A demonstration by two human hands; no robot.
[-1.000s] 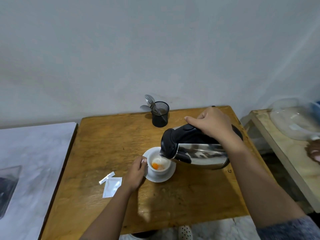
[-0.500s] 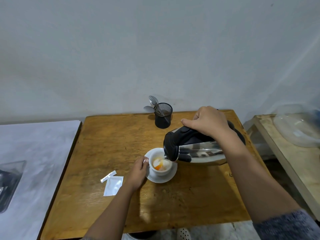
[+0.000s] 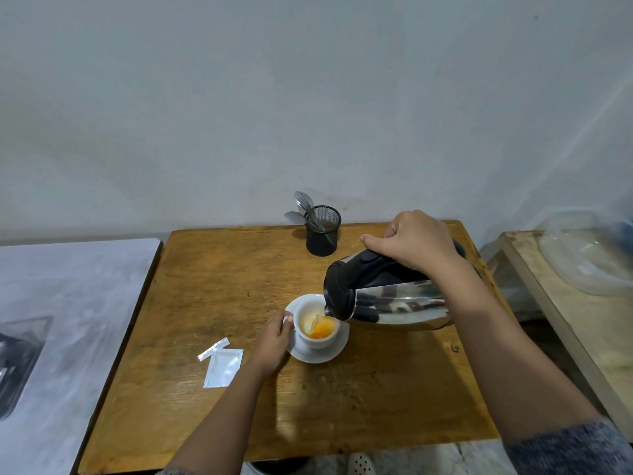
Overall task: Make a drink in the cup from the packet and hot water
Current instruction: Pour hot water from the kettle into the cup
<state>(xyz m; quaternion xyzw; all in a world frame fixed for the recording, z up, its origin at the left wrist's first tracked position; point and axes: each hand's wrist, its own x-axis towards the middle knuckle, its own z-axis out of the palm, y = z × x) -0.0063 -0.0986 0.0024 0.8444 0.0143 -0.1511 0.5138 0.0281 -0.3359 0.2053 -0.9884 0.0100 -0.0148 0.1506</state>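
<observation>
A white cup stands on a white saucer in the middle of the wooden table. Pale powder and orange liquid show inside it. My left hand grips the cup's handle on its left side. My right hand holds the black handle of a steel kettle, which is tipped to the left with its spout over the cup's rim. A thin stream of water runs into the cup. The torn white packet and its torn-off strip lie flat left of my left hand.
A black mesh holder with spoons stands at the table's back edge. A grey-white surface adjoins on the left with a dark tray. A lower wooden table on the right carries a clear plastic dome.
The kettle has stayed tipped over the cup and the orange patch in the cup has grown. Both hands keep their grips; the view has shifted slightly.
</observation>
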